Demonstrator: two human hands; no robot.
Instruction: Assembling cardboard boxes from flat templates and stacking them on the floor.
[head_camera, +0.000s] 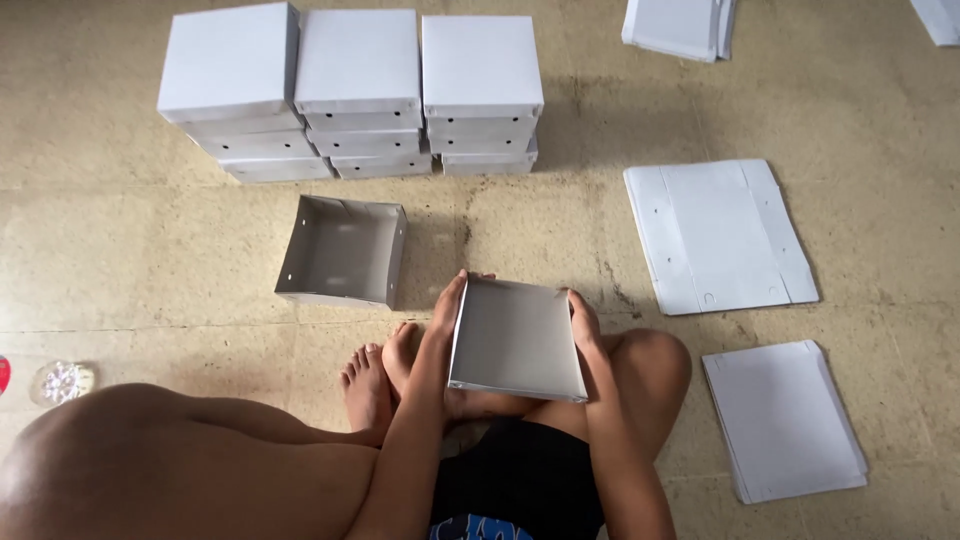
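Note:
I sit cross-legged on the floor holding a grey cardboard box piece (517, 338) over my feet, its inner side facing up. My left hand (447, 305) presses its left side flap and my right hand (583, 317) presses its right side flap. Just ahead and to the left, an open grey box tray (343, 251) lies on the floor.
Three stacks of closed white boxes (357, 90) stand in a row at the back. Flat unfolded cardboard sheets (718, 234) lie to the right, a smaller pile of flat sheets (783, 418) at the near right, more sheets (678, 26) at the top. A small shiny disc (62, 381) sits far left.

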